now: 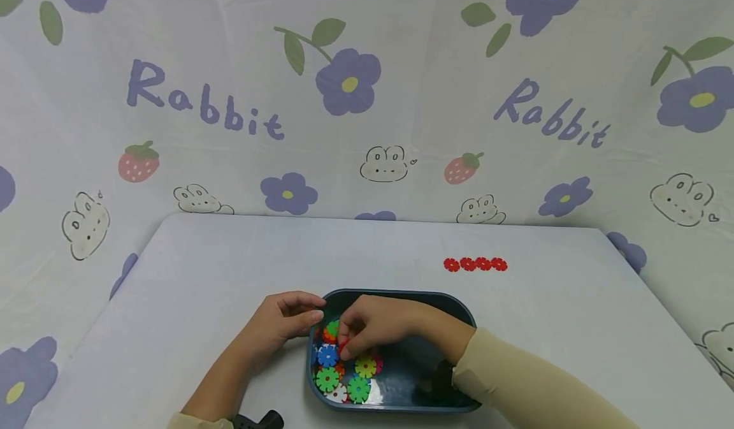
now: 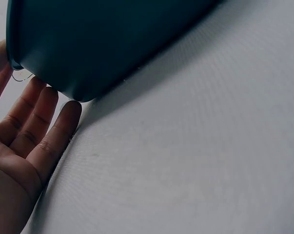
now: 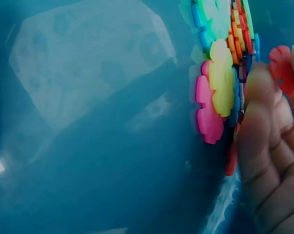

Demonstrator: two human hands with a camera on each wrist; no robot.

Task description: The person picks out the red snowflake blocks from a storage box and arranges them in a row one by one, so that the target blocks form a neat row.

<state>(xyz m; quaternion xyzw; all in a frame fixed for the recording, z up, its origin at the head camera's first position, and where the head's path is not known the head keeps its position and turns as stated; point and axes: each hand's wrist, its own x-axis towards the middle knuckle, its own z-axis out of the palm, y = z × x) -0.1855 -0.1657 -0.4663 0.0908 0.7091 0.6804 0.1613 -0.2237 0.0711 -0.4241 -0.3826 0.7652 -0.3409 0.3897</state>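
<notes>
A dark teal tray (image 1: 424, 408) holds flower-shaped plastic pieces in its left part. Among them are a blue piece (image 1: 328, 356), green pieces (image 1: 327, 379) and a yellow piece (image 3: 221, 80) over a pink piece (image 3: 207, 124). My right hand (image 1: 375, 322) reaches into the tray and pinches a red flower-shaped piece (image 3: 283, 68) between thumb and finger, above the others. My left hand (image 1: 282, 322) is at the tray's left end; its fairly straight fingers (image 2: 64, 122) touch the outer wall, seen in the left wrist view.
Several red flower-shaped pieces (image 1: 476, 264) lie in a row on the white table (image 1: 229, 257), beyond the tray to the right. A black object (image 1: 260, 420) shows by the left wrist. A patterned cloth (image 1: 401, 97) hangs behind the table.
</notes>
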